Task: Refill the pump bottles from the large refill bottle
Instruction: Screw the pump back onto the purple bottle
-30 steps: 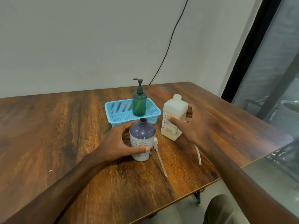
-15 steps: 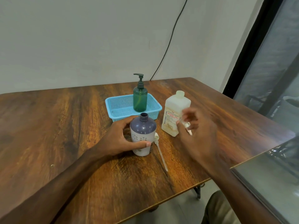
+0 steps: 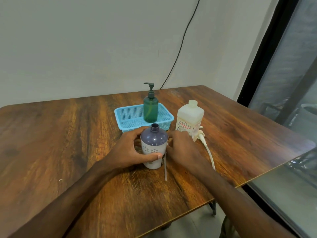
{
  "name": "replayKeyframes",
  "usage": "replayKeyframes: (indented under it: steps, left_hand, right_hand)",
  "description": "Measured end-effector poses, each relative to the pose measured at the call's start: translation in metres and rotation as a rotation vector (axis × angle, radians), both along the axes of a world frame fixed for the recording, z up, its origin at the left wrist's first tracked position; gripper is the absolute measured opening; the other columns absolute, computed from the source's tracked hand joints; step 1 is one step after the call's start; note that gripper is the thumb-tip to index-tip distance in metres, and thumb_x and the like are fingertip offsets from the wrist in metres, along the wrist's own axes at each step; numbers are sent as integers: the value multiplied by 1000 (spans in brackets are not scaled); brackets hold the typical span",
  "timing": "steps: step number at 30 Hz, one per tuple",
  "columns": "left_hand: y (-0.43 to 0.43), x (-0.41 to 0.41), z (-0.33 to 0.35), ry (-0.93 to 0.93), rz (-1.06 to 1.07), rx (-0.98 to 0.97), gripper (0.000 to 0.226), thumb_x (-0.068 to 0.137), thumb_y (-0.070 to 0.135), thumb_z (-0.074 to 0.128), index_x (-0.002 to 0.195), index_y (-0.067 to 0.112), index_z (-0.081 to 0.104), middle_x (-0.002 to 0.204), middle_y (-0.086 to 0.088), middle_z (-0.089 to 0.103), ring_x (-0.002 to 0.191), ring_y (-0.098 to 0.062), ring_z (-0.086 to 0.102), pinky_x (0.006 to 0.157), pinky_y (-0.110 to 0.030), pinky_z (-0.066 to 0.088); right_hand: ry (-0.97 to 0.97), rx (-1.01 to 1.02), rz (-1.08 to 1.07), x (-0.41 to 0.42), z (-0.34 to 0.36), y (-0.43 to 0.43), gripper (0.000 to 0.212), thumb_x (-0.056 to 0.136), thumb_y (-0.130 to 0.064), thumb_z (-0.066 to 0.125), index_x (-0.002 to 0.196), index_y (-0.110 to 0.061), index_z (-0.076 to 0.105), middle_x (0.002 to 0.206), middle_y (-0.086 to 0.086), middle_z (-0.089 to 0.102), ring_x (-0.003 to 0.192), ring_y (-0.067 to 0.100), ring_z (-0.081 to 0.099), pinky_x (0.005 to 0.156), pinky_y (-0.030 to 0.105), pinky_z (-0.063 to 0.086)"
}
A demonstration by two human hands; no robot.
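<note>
Tabletop (image 3: 68,134) of dark wood fills the lower half of my view, and both of the person's forearms come in from the bottom edge toward the middle of the frame.

The purple bottle (image 3: 154,141) stands upright at the centre, with a dark domed shoulder, a white patterned lower body and a bare, open neck. The left hand (image 3: 130,150) is wrapped round it from the left, with the thumb across the front of the white part and the fingers curled behind.

The right hand (image 3: 183,150) lies just right of that bottle, knuckles up and fingers bent down toward the table, so the two hands sit close together with the bottle between them. From here I cannot tell whether the right fingers pinch anything, because they are hidden under the hand. A thin tube (image 3: 165,170), blurred, shows below the hand beside the bottle's base.

Up and to the right stands the refill bottle (image 3: 189,117), which is square and pale with a printed label and its cream cap on; neither hand touches it. A white pump (image 3: 201,134) lies at its foot, and its long tube trails toward the lower right past the right wrist.

Behind the purple bottle, the blue basket (image 3: 127,117) holds the green pump bottle (image 3: 150,109), which stands upright with its pump fitted.

A black cable (image 3: 181,45) runs down the wall (image 3: 85,48) in the upper part of the frame. A window (image 3: 291,83) takes up the right edge.
</note>
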State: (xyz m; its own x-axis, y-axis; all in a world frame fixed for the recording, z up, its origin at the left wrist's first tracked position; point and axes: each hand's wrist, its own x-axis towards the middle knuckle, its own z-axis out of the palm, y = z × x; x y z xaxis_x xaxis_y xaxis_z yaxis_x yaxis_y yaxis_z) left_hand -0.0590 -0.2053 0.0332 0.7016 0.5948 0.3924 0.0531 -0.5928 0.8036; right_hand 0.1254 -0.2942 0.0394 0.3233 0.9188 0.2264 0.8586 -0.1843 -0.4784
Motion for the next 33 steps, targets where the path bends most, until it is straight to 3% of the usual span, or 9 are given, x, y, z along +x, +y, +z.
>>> replayKeyframes:
  steps: [5, 8, 10, 16, 20, 25, 29, 33]
  left_hand:
    - [0, -1, 1, -6, 5, 14, 66, 69, 16, 97, 122, 39, 64, 117, 35, 70, 110, 8, 67, 86, -9, 53]
    - [0, -1, 1, 9, 12, 7, 66, 70, 21, 97, 123, 41, 63, 119, 34, 69, 111, 7, 67, 87, -11, 54]
    - [1, -1, 0, 12, 12, 8, 66, 70, 22, 97, 124, 39, 64, 120, 32, 70, 111, 6, 67, 88, -11, 54]
    - [0, 0, 2, -5, 6, 4, 66, 69, 23, 97, 126, 36, 65, 122, 28, 70, 113, 4, 68, 90, -13, 54]
    - [0, -1, 2, 1, 11, -6, 65, 69, 21, 97, 124, 37, 65, 122, 30, 70, 112, 5, 67, 89, -11, 53]
    - [-1, -1, 3, 29, 9, -28, 62, 69, 20, 97, 119, 39, 64, 117, 36, 69, 108, 10, 67, 86, -8, 52]
    - [0, -1, 2, 35, 17, -27, 63, 68, 21, 98, 118, 40, 64, 116, 37, 69, 108, 10, 67, 85, -8, 53]
    - [0, -1, 2, 26, 4, -44, 65, 69, 19, 98, 120, 40, 64, 118, 34, 70, 109, 7, 68, 87, -12, 56]
  right_hand:
    - [62, 17, -8, 3, -4, 3, 13, 93, -18, 71, 104, -16, 76, 95, 0, 75, 81, 12, 68, 74, 35, 62]
    - [129, 19, -28, 8, 0, -1, 8, 86, -22, 80, 93, -18, 77, 86, -5, 74, 73, 7, 67, 61, 18, 55]
    - [162, 54, -58, 10, 4, -6, 13, 82, -28, 85, 89, -21, 77, 84, -8, 73, 73, 5, 66, 56, 14, 50]
    - [219, 420, -112, 0, 47, -30, 21, 83, -30, 85, 102, -25, 77, 88, -17, 73, 75, -1, 68, 62, 18, 59]
    - [440, 671, 9, -11, 92, -43, 26, 86, -28, 83, 109, -20, 77, 96, -10, 77, 85, 3, 73, 76, 21, 60]
    - [517, 916, 120, -26, 134, -47, 28, 86, -20, 82, 112, -10, 76, 98, -3, 79, 90, 9, 76, 82, 26, 61]
    - [472, 1002, 159, -34, 149, -42, 29, 87, -18, 82, 113, -7, 75, 100, -3, 78, 92, 8, 76, 83, 26, 61]
    - [435, 957, 183, -34, 138, -31, 29, 87, -16, 82, 113, -6, 75, 99, -3, 78, 91, 7, 75, 82, 24, 60]
